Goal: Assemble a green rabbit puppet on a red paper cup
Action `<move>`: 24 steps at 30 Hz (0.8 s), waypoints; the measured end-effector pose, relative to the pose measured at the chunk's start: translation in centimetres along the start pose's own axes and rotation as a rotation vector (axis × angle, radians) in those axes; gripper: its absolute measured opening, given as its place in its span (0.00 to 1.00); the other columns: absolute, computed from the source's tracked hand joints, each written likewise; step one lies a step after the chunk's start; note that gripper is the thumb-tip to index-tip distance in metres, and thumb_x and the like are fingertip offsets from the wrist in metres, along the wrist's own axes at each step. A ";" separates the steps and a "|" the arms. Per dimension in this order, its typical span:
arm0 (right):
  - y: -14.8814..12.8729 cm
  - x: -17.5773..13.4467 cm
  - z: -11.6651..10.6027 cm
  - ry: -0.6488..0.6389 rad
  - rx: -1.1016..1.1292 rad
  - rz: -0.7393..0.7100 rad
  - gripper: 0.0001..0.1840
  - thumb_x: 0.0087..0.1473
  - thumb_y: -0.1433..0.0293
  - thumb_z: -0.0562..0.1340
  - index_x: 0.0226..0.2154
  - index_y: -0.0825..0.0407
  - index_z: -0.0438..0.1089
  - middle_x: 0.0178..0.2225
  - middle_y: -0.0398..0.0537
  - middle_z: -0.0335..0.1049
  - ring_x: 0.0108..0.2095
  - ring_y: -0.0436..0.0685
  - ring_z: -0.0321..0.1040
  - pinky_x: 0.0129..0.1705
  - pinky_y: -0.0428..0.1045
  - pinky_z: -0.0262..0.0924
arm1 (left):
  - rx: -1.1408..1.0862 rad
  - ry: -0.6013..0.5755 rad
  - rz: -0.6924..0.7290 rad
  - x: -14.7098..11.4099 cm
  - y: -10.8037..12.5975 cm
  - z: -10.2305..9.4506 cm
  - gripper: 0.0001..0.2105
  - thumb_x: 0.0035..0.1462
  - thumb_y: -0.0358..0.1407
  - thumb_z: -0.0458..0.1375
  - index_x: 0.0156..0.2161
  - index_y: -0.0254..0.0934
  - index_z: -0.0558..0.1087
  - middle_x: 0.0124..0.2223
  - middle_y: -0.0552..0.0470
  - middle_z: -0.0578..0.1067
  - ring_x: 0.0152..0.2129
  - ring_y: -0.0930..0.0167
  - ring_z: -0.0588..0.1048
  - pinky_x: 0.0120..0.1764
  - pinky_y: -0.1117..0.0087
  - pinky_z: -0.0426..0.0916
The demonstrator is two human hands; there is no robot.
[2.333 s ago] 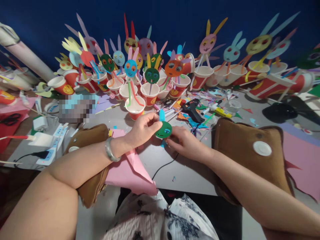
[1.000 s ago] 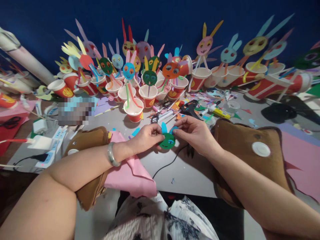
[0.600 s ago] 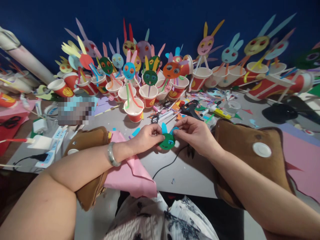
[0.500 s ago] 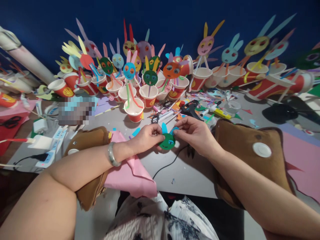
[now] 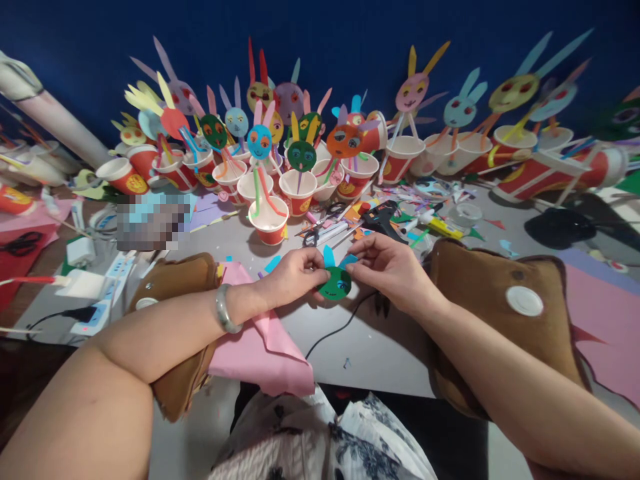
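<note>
A round green paper face (image 5: 336, 285) with drawn eyes and a mouth is held over the table in front of me. My left hand (image 5: 303, 275) pinches its left edge between thumb and fingers. One blue paper ear (image 5: 329, 257) stands up from the top of the face. My right hand (image 5: 387, 270) pinches a second blue paper ear (image 5: 349, 261) at the face's upper right edge. Whether this ear is stuck to the face I cannot tell. My fingers partly cover both sides of the face.
Red-and-white paper cups (image 5: 270, 223) with rabbit-faced figures stand along the back. A black glue gun (image 5: 383, 217), scissors (image 5: 311, 235) and paper scraps lie before them. Brown cushions (image 5: 500, 313) flank my arms. Pink paper (image 5: 255, 360) overhangs the front edge, beside a black cable (image 5: 340, 327).
The right-hand blue ear has tilted slightly and shows a little more above the green face. Both hands stay nearly in the same place, still pinching.
</note>
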State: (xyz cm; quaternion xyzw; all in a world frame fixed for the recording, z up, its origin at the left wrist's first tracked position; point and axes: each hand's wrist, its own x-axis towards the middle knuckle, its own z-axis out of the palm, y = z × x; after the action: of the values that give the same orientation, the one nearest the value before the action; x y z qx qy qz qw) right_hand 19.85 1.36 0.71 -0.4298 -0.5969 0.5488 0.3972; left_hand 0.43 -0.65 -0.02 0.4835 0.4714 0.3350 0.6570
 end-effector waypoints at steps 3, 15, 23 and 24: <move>0.2 0.1 0.0 -0.006 0.014 -0.027 0.19 0.41 0.67 0.74 0.34 0.51 0.69 0.29 0.42 0.70 0.25 0.47 0.64 0.26 0.45 0.61 | -0.006 -0.003 0.005 0.0 0.0 0.0 0.06 0.54 0.26 0.58 0.30 0.35 0.64 0.22 0.58 0.71 0.15 0.75 0.74 0.20 0.75 0.72; 0.4 0.1 0.1 -0.018 0.020 0.002 0.23 0.41 0.70 0.73 0.40 0.50 0.66 0.31 0.43 0.72 0.28 0.49 0.69 0.29 0.45 0.65 | -0.002 -0.002 -0.004 -0.1 0.3 0.2 0.07 0.54 0.24 0.57 0.30 0.34 0.64 0.23 0.58 0.71 0.16 0.77 0.74 0.20 0.79 0.70; 0.3 0.0 0.1 -0.021 0.024 0.020 0.24 0.40 0.71 0.72 0.41 0.49 0.65 0.29 0.41 0.71 0.28 0.49 0.69 0.31 0.46 0.65 | 0.085 -0.062 -0.031 -0.2 0.6 -0.2 0.05 0.53 0.29 0.58 0.36 0.34 0.69 0.30 0.55 0.72 0.20 0.76 0.73 0.22 0.74 0.72; 0.3 0.1 0.2 -0.023 0.027 0.021 0.25 0.40 0.70 0.72 0.41 0.49 0.65 0.29 0.41 0.71 0.28 0.50 0.69 0.32 0.46 0.65 | 0.091 -0.065 -0.014 -0.2 0.7 -0.2 0.05 0.52 0.30 0.59 0.37 0.34 0.70 0.30 0.55 0.72 0.21 0.77 0.73 0.23 0.75 0.71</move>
State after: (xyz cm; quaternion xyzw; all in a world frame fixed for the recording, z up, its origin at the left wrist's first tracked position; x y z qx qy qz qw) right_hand 19.71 1.37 0.42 -0.4243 -0.5896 0.5658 0.3901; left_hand 0.17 -0.56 0.64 0.5205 0.4679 0.2927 0.6516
